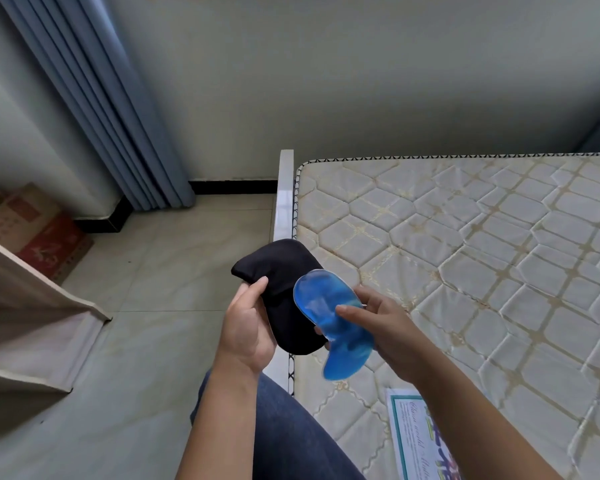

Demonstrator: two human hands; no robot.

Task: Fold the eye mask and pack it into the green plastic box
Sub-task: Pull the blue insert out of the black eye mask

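Gripping the black eye mask, my left hand curls round its lower half with the thumb on top; my right hand pinches the blue gel pad between thumb and fingers. Both hang over the edge of the mattress. From the mask the pad lies at 3 o'clock, overlapping its right edge, and both long axes run roughly 11 to 5. I judge the pad must go in or aside before folding. No green box is in view
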